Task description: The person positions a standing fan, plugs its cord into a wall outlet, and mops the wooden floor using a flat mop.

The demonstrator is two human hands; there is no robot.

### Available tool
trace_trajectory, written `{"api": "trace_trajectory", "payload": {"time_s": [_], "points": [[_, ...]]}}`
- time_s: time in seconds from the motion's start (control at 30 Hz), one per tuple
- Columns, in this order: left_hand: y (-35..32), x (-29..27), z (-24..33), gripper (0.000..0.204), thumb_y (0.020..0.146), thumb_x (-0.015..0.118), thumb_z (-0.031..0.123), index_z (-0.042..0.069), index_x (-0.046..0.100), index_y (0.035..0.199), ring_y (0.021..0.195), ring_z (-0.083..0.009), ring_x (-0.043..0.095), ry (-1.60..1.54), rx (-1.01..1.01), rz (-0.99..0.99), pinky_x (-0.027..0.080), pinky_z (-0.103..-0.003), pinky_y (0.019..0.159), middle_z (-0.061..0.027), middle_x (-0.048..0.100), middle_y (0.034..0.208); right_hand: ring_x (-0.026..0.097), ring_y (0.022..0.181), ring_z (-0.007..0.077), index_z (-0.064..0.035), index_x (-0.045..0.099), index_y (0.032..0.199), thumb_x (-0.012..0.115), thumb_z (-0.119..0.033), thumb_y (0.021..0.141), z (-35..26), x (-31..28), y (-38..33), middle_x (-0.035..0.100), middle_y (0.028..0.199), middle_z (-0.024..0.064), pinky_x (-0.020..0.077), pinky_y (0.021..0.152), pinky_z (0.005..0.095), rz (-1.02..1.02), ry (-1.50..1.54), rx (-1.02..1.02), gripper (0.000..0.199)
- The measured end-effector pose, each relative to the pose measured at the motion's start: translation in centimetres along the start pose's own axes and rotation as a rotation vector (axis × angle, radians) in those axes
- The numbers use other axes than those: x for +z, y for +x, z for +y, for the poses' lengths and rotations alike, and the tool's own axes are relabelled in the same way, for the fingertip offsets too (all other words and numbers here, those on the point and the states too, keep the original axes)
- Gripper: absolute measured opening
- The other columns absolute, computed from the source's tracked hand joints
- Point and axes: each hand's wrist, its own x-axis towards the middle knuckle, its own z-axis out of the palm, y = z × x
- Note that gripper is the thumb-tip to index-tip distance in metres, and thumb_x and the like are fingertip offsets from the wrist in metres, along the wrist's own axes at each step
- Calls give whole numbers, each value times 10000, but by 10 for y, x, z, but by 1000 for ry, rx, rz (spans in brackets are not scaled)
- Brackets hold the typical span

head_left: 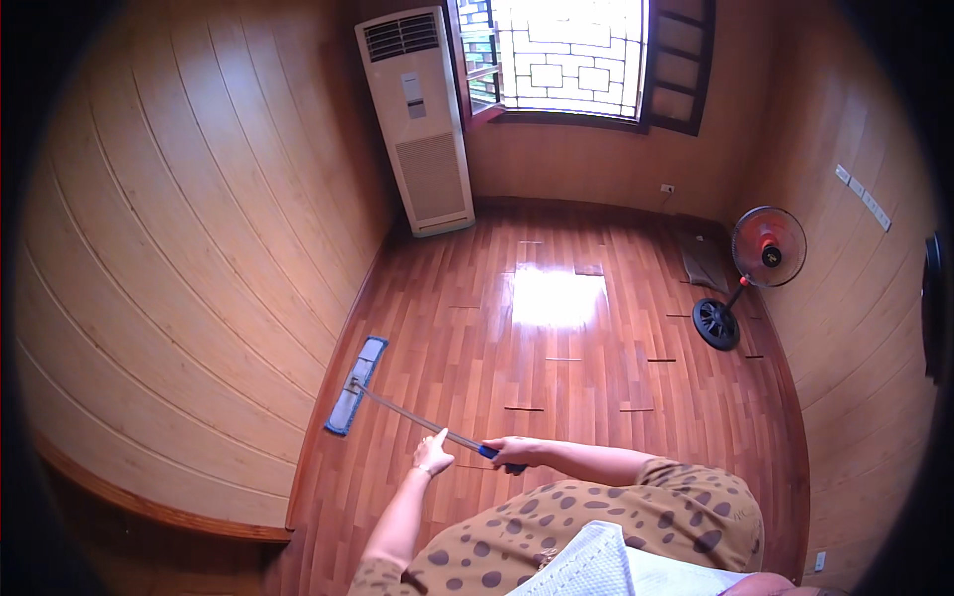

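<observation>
Spotted sleeves lowest in view; right hand (509, 452) clamped on mop handle (417, 419), left hand (431, 455) beside it, grip unclear. Mop pad (356, 385) on floor (576, 377) beside wall (199, 278); floor beyond mop pad looks unmopped.

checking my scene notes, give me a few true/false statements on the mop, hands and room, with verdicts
1. Both hands grip the mop handle. True: the left hand is lower on the shaft, and the right hand is at the blue grip.
2. The mop head lies in the middle of the floor. False: it lies along the left wall's base.
3. A standing fan is by the right wall. True.
4. The tall white air conditioner stands right of the window. False: it stands left of it.
</observation>
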Motion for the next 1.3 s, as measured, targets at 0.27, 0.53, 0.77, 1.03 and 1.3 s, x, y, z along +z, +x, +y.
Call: {"api": "trace_trajectory", "payload": {"time_s": [0.27, 0.53, 0.77, 1.03, 1.3], "points": [[20, 45, 52, 366, 747, 616, 503, 176, 647, 909, 901, -276, 614, 177, 620, -362, 495, -401, 754, -91, 649, 940, 461, 664, 53, -243, 339, 1395, 490, -173, 913, 19, 26, -159, 546, 917, -7, 408, 566, 214, 163, -154, 206, 511], [-43, -26, 168, 439, 770, 616, 507, 69, 637, 753, 735, -383, 602, -360, 968, -674, 474, -467, 654, -182, 624, 737, 602, 633, 82, 3, 699, 914, 675, -57, 744, -122, 102, -325, 663, 694, 67, 490, 583, 202, 1053, -264, 224, 182], [-1, -26, 124, 328, 786, 588, 424, 116, 676, 857, 828, -365, 609, -281, 878, -502, 497, -436, 714, -162, 643, 859, 594, 560, 105, 45, 695, 785, 756, -80, 661, -119, 68, -262, 659, 647, 93, 468, 509, 237, 1044, -299, 119, 186], [58, -51, -72, 183, 744, 560, 274, 118, 651, 780, 821, -339, 613, -105, 624, -167, 496, -437, 701, -140, 642, 836, 617, 695, 230, -111, 719, 840, 752, -344, 699, -190, 107, -90, 656, 806, 109, 475, 611, 359, 863, -677, 136, 274], [20, -21, -213, 78, 756, 530, 145, 95, 591, 752, 976, -306, 557, -48, 117, 75, 456, -426, 801, -144, 614, 919, 615, 840, 352, -197, 615, 1133, 598, -300, 823, -116, 193, 30, 650, 911, 160, 491, 750, 421, 575, -822, -103, 328]]}}
